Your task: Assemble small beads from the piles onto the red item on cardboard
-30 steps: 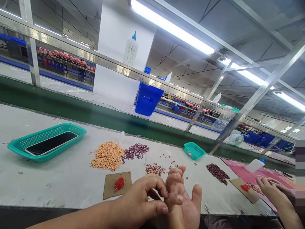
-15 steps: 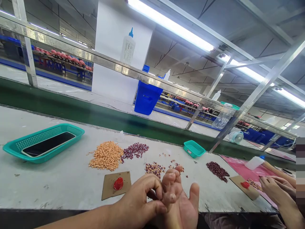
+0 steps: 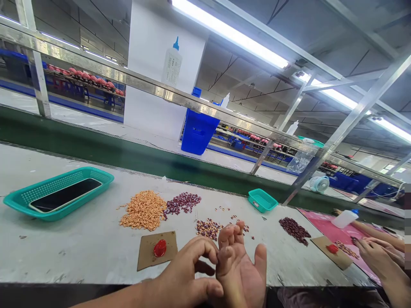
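Note:
My right hand lies palm up at the near table edge, with its fingers slightly bent and nothing visible in the palm. My left hand is beside it, back up and fingers curled. The left index tip touches the right hand's little finger, and the thumb is held apart below. Just beyond my hands lie a scatter of speckled beans and a cardboard square with a red cap on it. Farther back are an orange bean pile and a dark purple bean pile.
A teal basket holding a phone stands at the left. A small teal basket and a dark bean pile are at the right. A co-worker's hands work over a pink mat. A green conveyor belt runs behind.
My left thumb and index finger have let go of the right hand's little finger and spread apart. The co-worker's hands have shifted slightly to the right.

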A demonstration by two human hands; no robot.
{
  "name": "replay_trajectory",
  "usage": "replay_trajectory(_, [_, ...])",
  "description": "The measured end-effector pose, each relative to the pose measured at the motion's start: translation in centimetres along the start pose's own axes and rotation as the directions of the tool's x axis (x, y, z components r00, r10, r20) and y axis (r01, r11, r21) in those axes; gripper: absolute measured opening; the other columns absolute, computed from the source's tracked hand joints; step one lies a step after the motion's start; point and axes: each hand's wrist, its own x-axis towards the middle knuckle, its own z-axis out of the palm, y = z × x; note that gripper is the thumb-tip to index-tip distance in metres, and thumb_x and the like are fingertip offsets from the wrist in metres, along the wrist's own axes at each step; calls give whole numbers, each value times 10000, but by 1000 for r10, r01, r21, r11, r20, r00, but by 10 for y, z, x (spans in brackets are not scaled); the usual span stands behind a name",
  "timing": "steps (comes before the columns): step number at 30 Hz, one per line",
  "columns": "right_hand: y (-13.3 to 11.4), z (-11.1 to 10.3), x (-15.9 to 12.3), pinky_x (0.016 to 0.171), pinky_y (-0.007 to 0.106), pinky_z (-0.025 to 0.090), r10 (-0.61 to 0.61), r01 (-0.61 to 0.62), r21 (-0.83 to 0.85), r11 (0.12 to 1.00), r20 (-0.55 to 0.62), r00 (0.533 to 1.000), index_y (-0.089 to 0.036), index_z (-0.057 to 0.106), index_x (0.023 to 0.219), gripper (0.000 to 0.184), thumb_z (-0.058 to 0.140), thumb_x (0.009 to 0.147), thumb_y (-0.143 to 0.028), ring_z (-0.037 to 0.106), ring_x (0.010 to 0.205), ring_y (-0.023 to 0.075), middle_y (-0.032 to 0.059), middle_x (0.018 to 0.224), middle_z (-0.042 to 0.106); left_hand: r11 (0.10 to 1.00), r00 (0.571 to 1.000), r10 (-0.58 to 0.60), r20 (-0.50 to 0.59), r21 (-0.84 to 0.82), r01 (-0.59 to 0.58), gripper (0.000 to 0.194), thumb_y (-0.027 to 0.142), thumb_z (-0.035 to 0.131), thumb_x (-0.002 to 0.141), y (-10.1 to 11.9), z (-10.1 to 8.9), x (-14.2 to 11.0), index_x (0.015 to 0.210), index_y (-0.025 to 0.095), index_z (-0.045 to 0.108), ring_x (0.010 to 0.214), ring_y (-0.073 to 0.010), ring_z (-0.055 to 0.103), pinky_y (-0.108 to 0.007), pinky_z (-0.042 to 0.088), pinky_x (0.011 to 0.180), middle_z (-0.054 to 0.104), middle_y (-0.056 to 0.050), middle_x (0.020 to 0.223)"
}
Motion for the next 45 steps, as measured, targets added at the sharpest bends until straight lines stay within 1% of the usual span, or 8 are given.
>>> replay_trajectory(4, [-1, 2, 1, 720, 275, 592, -12, 13, 26, 1000, -33, 999, -229, 622, 1066, 375, 692, 739, -399, 653, 1003, 154, 11, 1030, 712, 995, 1000, -19, -14, -101, 18, 267, 243, 672, 696, -6, -1, 0, 917, 204, 527, 918, -218, 524, -362, 404, 822, 567, -32, 951])
replay_trajectory(10, [-1, -1, 1, 752, 301, 588, 9, -9, 39, 999, -9, 1000, -236, 618, 1070, 369, 696, 739, -380, 645, 1016, 151, 8, 1037, 707, 997, 999, -21, -27, -68, 19, 260, 288, 666, 734, -10, -2, 0, 946, 204, 540, 923, -221, 519, -348, 404, 814, 575, -33, 946])
replay_trajectory(15, [0, 0, 2, 742, 302, 587, 8, -8, 34, 999, 1, 1000, -229, 614, 1075, 372, 691, 741, -375, 647, 1015, 158, 16, 1039, 709, 999, 998, -6, -67, -42, 3, 180, 294, 613, 770, -11, 1, 0, 892, 203, 518, 846, -204, 529, -326, 424, 752, 562, -33, 905])
replay_trajectory(20, [3, 2, 2, 724, 288, 587, 27, -27, 20, 999, 19, 999, -223, 621, 1052, 348, 682, 745, -376, 657, 992, 153, 17, 1018, 714, 991, 991, 87, -102, 113, -76, 69, 265, 538, 818, -9, -1, 3, 801, 200, 519, 837, -204, 523, -342, 417, 785, 557, -40, 868])
replay_trajectory(31, [9, -2, 0, 647, 292, 585, 31, -32, -20, 999, -26, 999, -244, 607, 1081, 388, 644, 756, -453, 668, 961, 167, 34, 1020, 706, 973, 984, 141, -112, 197, -117, 150, 283, 523, 849, -12, -5, -1, 725, 199, 528, 803, -200, 521, -319, 410, 759, 561, -35, 817])
replay_trajectory(36, [8, -6, 3, 644, 290, 581, 58, -59, -17, 998, -49, 997, -249, 597, 1101, 401, 644, 758, -451, 664, 953, 170, 26, 1006, 698, 982, 990, 98, -97, 170, -80, 159, 284, 527, 852, -14, -8, -4, 719, 198, 536, 829, -203, 516, -328, 404, 785, 555, -34, 823])
replay_trajectory(40, [3, -9, 6, 719, 275, 575, -31, 30, -10, 1000, -120, 992, -224, 608, 1071, 384, 627, 767, -458, 647, 967, 149, 22, 1003, 692, 985, 994, 108, 4, 132, -108, 153, 300, 595, 816, -19, -8, -7, 712, 190, 575, 925, -217, 509, -340, 393, 832, 548, -52, 949])
replay_trajectory(45, [0, -11, 8, 687, 248, 578, -70, 68, -17, 998, -144, 987, -231, 590, 1098, 398, 608, 779, -467, 639, 957, 136, 17, 1007, 684, 996, 988, -23, -151, -89, 9, 158, 343, 578, 828, -18, -5, -7, 779, 195, 551, 798, -179, 507, -325, 407, 761, 553, -16, 838])
